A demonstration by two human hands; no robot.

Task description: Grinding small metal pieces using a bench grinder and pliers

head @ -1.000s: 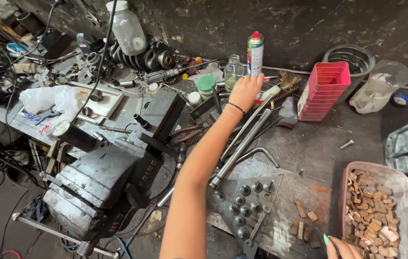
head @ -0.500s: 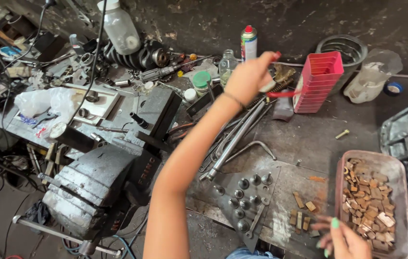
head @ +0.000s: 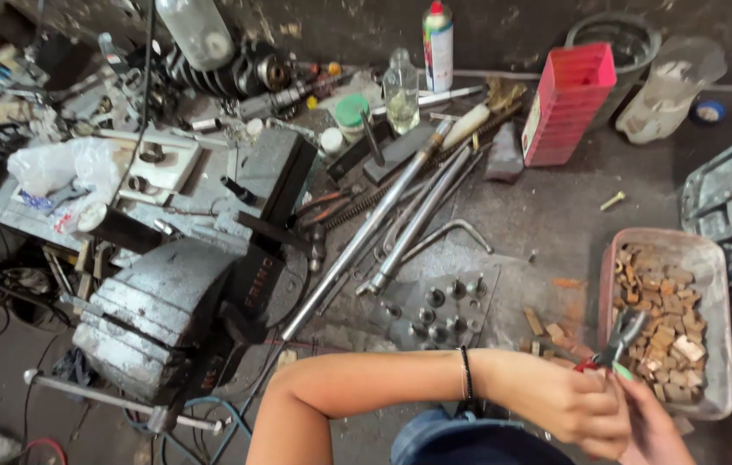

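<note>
Both my hands meet at the lower right, in front of a pinkish tray (head: 719, 344) full of small rusty metal pieces (head: 663, 319). My left hand (head: 568, 405), a dark band on its wrist, is closed round the red handles of a pair of pliers (head: 620, 337). My right hand (head: 654, 424) presses against it from the right, fingers on the same handles. The pliers' grey jaws point up over the tray's near-left corner. A few loose rusty pieces (head: 546, 329) lie on the bench beside the tray.
A large grey bench vise (head: 151, 319) fills the left. Long metal rods (head: 400, 220) lie diagonally across the middle, above a grey plate with studs (head: 435, 312). At the back stand a red plastic basket (head: 568, 103), a spray can (head: 437, 36) and a glass bottle (head: 400, 88).
My left hand reached to the back of the bench by the red basket, closed on the red-handled pliers and drew back to my right hand at the tray.
</note>
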